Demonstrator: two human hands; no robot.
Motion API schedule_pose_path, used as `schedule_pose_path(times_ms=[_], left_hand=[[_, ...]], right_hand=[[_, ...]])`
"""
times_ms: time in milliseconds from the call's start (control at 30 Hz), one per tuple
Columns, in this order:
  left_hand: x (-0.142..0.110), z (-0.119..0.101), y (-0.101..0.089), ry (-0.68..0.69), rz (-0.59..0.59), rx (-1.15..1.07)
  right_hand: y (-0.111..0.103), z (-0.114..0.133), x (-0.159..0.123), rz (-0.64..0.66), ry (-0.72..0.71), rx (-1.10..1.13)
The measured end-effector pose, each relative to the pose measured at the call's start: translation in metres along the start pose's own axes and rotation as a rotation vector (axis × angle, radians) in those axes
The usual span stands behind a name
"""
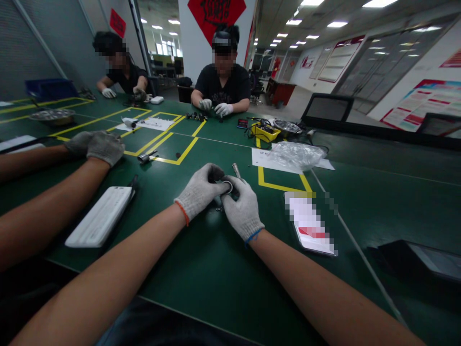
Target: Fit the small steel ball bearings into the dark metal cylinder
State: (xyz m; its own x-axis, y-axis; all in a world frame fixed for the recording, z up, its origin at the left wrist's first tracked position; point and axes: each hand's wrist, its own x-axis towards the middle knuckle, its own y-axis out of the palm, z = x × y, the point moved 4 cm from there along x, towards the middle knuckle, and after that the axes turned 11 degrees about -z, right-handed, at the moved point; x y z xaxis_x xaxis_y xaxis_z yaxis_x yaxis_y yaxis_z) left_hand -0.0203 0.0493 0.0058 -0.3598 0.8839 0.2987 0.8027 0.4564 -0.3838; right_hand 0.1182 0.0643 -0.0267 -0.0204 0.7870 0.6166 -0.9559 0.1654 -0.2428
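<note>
Over the green table, my left hand (200,190) and my right hand (242,205), both in white knit gloves, meet with fingers closed around a small ring-shaped part (228,185). Its pale rim shows between the fingertips; the gloves cover most of it. Just beyond my right fingers is a slim silvery metal piece (236,169); I cannot tell whether it lies on the table or is touched by the hand. Tiny metal bits (219,209) lie on the table below the hands.
At left are a white box-like device (101,216), a co-worker's gloved hands (104,146) and a metal cylinder (147,156). Right of me lie a phone (311,226), a plastic bag (297,154) and a yellow tray (265,132). Two people sit opposite.
</note>
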Motion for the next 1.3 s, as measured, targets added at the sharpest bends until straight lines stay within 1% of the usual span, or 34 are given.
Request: schedule_pose_path(times_ms=[167,367,600,833,1000,1133,1300], left_hand=[[0.001,0.002,0.0,-0.019,0.023,-0.047],[-0.004,-0.008,-0.002,0.08,0.046,0.001],[-0.004,-0.012,-0.005,0.111,0.016,0.057],[-0.005,-0.013,-0.004,0.104,0.039,0.067],[-0.005,-0.012,-0.005,0.113,0.031,0.072],[-0.005,-0.012,-0.005,0.114,0.027,0.07],[-0.004,-0.011,-0.006,0.099,0.042,0.045]], right_hand=[[0.001,0.0,0.0,0.024,-0.011,0.004],[0.0,0.001,0.001,0.018,-0.011,0.041],[0.0,0.003,0.001,0.017,-0.041,0.032],[0.002,-0.002,0.0,0.016,0.001,0.056],[0.003,-0.002,0.0,0.019,0.001,0.039],[0.003,-0.001,0.0,0.041,0.003,0.055],[0.002,0.001,0.0,0.034,0.004,0.086]])
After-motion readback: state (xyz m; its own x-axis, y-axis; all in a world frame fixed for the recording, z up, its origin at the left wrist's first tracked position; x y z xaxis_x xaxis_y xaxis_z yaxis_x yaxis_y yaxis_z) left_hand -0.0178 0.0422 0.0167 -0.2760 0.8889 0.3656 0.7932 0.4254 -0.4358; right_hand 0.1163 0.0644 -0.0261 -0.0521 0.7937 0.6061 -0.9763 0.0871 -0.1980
